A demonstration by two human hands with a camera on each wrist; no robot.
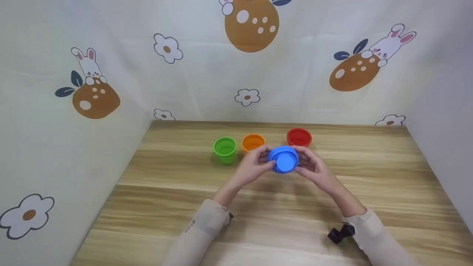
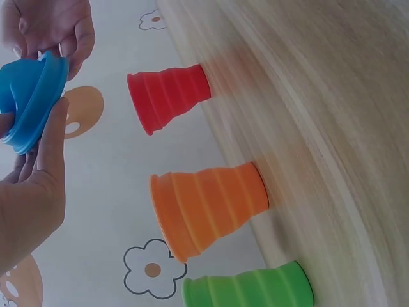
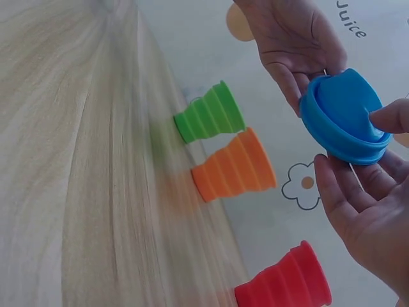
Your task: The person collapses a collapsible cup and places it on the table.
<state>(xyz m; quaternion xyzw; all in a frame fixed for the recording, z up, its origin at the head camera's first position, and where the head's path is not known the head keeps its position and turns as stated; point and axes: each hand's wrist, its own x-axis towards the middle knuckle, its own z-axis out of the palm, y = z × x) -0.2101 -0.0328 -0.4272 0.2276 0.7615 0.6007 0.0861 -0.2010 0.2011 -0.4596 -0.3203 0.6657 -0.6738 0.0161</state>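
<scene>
4 cups (image 1: 285, 162) (image 1: 225, 148) (image 1: 253, 142) (image 1: 299, 137) tot., 2 hands (image 1: 252, 166) (image 1: 319, 173), 1 tbl (image 1: 166, 162)

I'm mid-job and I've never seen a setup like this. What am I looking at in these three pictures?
There's no robot here: a person is working with two bare hands. The wide picture comes from a camera worn on the head, looking forward and down. The other two come from cameras on the wrists; they look tipped sideways, so the wooden table runs up one side of each.

On the table stand three ribbed cups, mouths up. From left to right in the head view they are the green cup, the orange cup and the red cup.

The left hand and right hand together hold a blue cup above the table. It looks much flatter than the others, as if folded down.
</scene>
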